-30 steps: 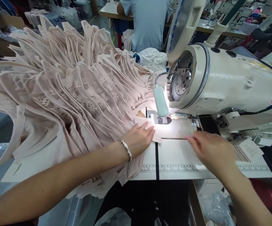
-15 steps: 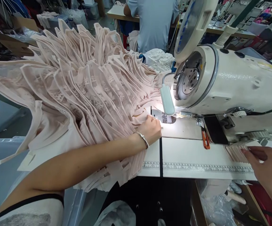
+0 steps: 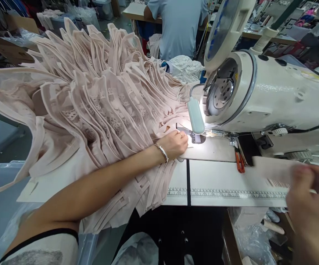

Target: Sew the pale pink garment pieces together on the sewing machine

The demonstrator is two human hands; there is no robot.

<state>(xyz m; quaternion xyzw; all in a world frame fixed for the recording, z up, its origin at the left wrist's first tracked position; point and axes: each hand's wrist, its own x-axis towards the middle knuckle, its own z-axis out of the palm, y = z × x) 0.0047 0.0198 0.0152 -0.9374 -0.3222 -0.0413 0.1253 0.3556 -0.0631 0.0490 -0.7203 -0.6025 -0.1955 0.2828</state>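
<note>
My left hand point(image 3: 174, 144), with a bangle at the wrist, is closed at the edge of a pale pink lace-panelled garment point(image 3: 137, 121), just left of the sewing machine's lit needle plate point(image 3: 198, 138). Its fingertips are partly hidden. A large bunch of such garments spreads under and beyond the left forearm. On the right, my right hand point(image 3: 311, 191), blurred by motion, pinches a small pale pink fabric piece point(image 3: 273, 169). That piece hangs over a stack of similar pieces point(image 3: 279, 183) on the table. The sewing machine point(image 3: 280, 95) stands between and above the hands.
Orange-handled snips point(image 3: 240, 162) and a black phone point(image 3: 249, 147) lie by the machine base. A ruler tape point(image 3: 231, 194) runs along the table's front edge. A blue plastic bin point(image 3: 2, 191) stands at left. A person in light blue point(image 3: 179, 29) sits ahead.
My right hand has lifted a fabric piece off the stack and moved it left. My left hand stays by the needle plate, now slightly further left. The view has shifted a little.
</note>
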